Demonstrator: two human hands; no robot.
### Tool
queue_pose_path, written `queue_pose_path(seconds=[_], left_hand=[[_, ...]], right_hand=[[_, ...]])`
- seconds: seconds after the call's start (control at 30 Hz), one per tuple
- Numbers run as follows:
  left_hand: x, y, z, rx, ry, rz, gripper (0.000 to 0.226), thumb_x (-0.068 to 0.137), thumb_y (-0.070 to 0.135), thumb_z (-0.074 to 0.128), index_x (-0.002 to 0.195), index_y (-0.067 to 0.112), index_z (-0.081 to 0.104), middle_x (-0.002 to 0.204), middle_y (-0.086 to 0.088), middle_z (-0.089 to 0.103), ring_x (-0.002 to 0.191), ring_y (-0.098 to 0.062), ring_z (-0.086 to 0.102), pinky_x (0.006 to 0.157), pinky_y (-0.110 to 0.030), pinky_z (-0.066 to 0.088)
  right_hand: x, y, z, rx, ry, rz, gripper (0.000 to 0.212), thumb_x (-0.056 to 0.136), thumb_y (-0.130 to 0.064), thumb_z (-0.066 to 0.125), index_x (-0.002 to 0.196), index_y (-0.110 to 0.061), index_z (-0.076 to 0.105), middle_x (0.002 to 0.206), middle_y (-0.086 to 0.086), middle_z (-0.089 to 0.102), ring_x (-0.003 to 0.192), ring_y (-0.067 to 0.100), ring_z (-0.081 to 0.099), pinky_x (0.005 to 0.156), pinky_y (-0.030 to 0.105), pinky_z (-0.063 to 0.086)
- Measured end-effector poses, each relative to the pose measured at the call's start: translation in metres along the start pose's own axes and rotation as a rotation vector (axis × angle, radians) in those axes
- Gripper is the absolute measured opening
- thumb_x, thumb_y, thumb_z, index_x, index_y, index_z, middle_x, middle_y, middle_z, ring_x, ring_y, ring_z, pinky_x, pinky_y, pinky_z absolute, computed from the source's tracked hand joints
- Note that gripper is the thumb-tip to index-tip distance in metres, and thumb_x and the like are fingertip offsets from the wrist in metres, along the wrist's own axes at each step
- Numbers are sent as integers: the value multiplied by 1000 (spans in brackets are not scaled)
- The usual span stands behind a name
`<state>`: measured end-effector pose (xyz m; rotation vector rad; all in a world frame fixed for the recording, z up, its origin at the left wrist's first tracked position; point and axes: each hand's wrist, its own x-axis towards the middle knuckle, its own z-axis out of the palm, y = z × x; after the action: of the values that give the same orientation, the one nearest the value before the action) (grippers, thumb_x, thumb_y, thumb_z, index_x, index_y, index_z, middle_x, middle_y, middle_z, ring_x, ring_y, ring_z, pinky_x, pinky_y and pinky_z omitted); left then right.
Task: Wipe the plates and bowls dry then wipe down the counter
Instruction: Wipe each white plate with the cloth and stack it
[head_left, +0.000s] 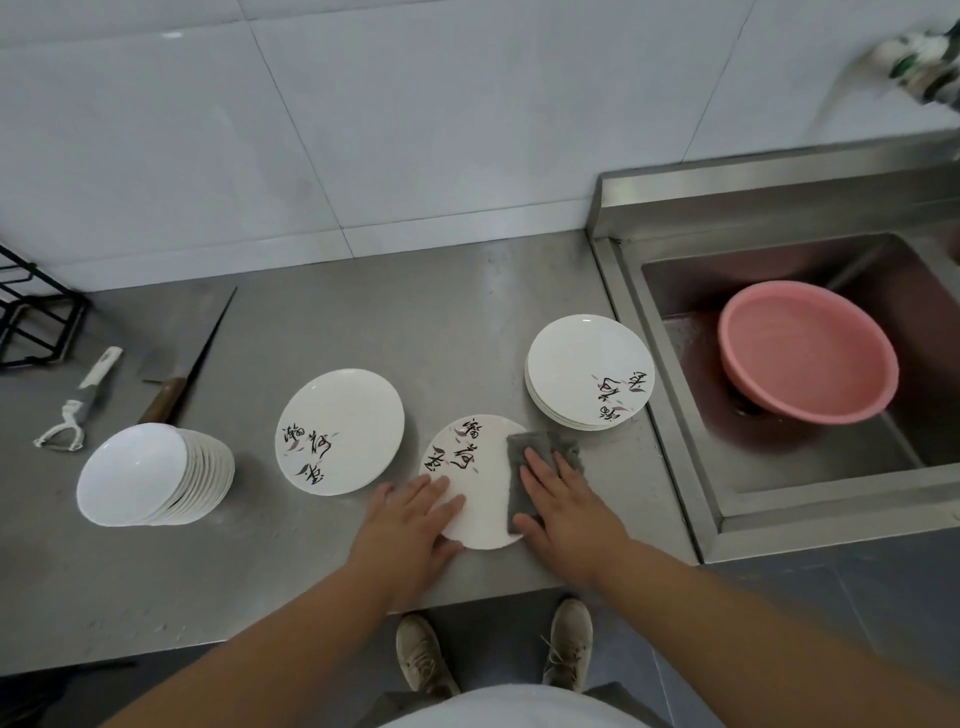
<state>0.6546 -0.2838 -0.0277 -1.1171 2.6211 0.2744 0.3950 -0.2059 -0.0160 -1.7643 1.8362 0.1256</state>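
A white plate with black brush lettering (480, 496) lies flat near the front edge of the steel counter (441, 312). My left hand (410, 525) rests flat on its left rim with straight fingers. My right hand (566, 499) presses a grey cloth (540, 447) flat onto the plate's right side. Another lettered plate (340, 431) lies alone to the left. A stack of matching plates (589, 371) stands to the right, by the sink. A tilted stack of white bowls (156, 475) sits at the far left.
A steel sink (675, 291) at the right holds a pink basin (808, 351). A knife with a wooden handle (192, 364) and a white peeler (78, 405) lie at the back left, beside a black wire rack (31, 322). A tiled wall stands behind.
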Motion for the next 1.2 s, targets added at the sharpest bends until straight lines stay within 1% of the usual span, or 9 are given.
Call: queue_pose_path(seconds=[0.1,0.2,0.33,0.5,0.6,0.8,1.0,1.13,1.2], left_hand=[[-1,7,7,-29,0,-10,59,86,65,49,134,34,66,144,-1,61,129,-28,59,102,-49,38],[-3,11,12,-31,68,-3,59,87,64,51,133,32,67,142,-2,62,127,-28,60,103,-48,33],[-6,12,13,6,126,27,52,91,57,49,133,32,67,139,-2,64,119,-28,61,98,-47,39],[-4,23,5,-20,131,-3,53,87,66,46,124,37,70,118,8,69,100,-21,59,86,-41,41],[-1,36,0,-74,176,-3,52,83,73,51,115,37,69,103,9,62,93,-18,59,82,-40,44],[12,2,-8,32,175,131,68,75,82,52,120,33,68,133,1,62,121,-24,58,99,-47,42],[7,0,-7,-15,199,118,54,77,68,51,115,36,71,120,10,69,104,-19,60,89,-38,34],[3,21,2,-87,257,31,54,74,72,61,113,37,70,111,12,64,96,-20,57,84,-40,44],[1,21,5,-88,282,49,50,77,68,60,114,37,70,110,12,64,95,-20,58,83,-41,46]], right_hand=[[-23,-20,21,43,-10,25,99,90,-81,-3,166,-18,-5,171,-1,-23,158,30,-18,128,46,-4],[-39,-31,30,111,-98,37,110,79,-86,-10,166,-19,-7,169,-3,-29,156,29,-25,129,47,-2],[-13,-14,8,137,-70,23,86,101,-71,17,167,-17,5,172,-7,-19,159,25,-17,131,44,1],[-1,-7,7,89,16,34,92,91,-72,6,167,-21,3,171,-9,-20,159,25,-14,129,43,-4],[-29,-25,25,84,0,10,87,99,-72,16,166,-20,-4,170,-6,-25,157,26,-21,126,44,-5],[-28,6,4,53,-60,-91,77,105,-65,26,167,-22,10,173,-10,-14,159,19,-16,128,37,1],[-12,2,3,117,50,28,93,92,-76,3,167,-22,10,173,-11,-13,160,22,-11,131,43,2],[-40,-20,33,126,5,41,90,94,-75,11,166,-24,-7,170,-8,-27,156,24,-24,129,45,-4],[-35,-8,31,137,-27,23,85,98,-72,18,166,-26,-4,168,-12,-28,156,21,-24,130,46,1]])
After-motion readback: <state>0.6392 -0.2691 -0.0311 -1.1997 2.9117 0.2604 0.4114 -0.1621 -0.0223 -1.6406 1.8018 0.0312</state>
